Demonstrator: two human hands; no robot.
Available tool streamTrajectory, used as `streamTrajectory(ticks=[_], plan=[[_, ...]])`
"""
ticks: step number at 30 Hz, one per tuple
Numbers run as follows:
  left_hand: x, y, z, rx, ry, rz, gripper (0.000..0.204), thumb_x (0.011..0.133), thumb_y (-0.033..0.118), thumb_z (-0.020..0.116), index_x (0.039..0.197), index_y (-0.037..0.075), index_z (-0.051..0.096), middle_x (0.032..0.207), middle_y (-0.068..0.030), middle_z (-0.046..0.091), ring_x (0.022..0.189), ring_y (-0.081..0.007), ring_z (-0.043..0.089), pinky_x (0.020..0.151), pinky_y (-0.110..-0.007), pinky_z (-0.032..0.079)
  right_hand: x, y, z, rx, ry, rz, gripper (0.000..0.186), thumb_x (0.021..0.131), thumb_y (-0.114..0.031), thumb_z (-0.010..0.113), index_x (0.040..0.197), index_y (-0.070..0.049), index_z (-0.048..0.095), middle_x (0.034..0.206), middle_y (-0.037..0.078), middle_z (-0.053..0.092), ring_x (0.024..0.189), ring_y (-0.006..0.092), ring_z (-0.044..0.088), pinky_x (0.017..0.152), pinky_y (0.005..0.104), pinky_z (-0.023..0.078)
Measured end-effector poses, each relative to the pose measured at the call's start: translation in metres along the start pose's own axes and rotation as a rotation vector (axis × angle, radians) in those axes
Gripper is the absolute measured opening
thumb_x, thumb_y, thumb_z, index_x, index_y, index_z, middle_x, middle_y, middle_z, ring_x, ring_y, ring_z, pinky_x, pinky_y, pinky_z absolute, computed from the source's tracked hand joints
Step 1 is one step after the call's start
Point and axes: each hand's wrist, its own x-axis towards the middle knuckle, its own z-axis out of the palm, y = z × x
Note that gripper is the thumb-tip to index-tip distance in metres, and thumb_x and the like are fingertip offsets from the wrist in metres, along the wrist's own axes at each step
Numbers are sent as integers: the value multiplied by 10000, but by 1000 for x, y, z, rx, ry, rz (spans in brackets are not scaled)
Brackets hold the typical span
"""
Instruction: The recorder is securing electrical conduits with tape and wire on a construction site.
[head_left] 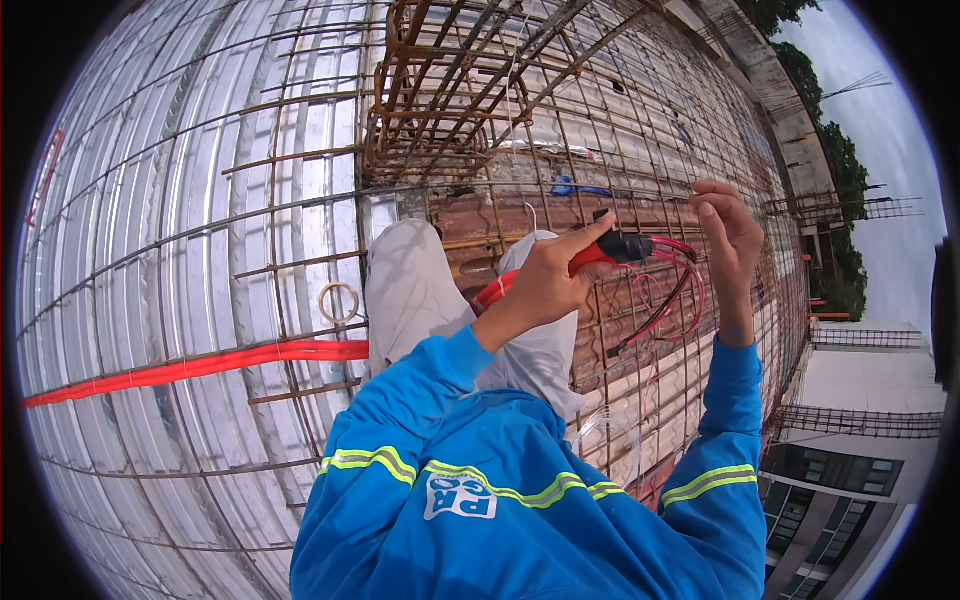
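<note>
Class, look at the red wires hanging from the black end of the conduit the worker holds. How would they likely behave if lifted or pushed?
The red wires sag in loose loops below the black fitting, so they are probably floppy. They look thin, so likely light. The left hand grips the red conduit; the right hand pinches something above, which is too fine to make out.

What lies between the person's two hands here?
In the head view, the black end of the red conduit held in the left hand, with thin red wires looping out of it toward the right hand, spans the gap above the rebar mesh.
</note>
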Motion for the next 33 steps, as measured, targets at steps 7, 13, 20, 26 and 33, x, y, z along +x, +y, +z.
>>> streamTrajectory(ticks=[7,13,20,26,33], plan=[[3,0,-1,26,-103,-86,585,792,85,695,1330,102,465,1039,-151,657,874,-133,619,777,-264,473,-76,13,74,-2,-67,240,260,794,-28,627,1040,17,555,1079,164,540,881,242,591,756,312,478],[7,-9,2,86,-149,-84,576,759,119,705,1293,73,494,945,-205,648,787,-283,652,716,-312,484,-76,35,69,-225,-82,-121,409,734,-110,683,1110,-20,548,1179,215,454,1087,371,453,916,435,353],[11,-7,5,92,-138,-143,500,767,179,716,1213,28,548,929,-213,650,777,-263,658,698,-314,491,-79,44,71,-284,47,-171,337,731,-117,687,1044,-36,591,996,191,554,1043,366,475,876,439,378],[8,-18,-10,105,-71,-161,456,829,183,685,1224,8,538,900,-107,675,763,-114,645,695,-252,499,-101,58,86,45,54,-82,234,770,-182,695,908,-10,616,937,134,460,890,253,466,741,355,399],[13,-13,-2,160,-27,-191,398,792,158,692,1144,10,580,910,-186,658,780,-251,665,692,-310,498,-109,1,73,87,107,-112,260,757,-219,653,915,-13,631,1046,118,385,983,234,382,847,331,302]])
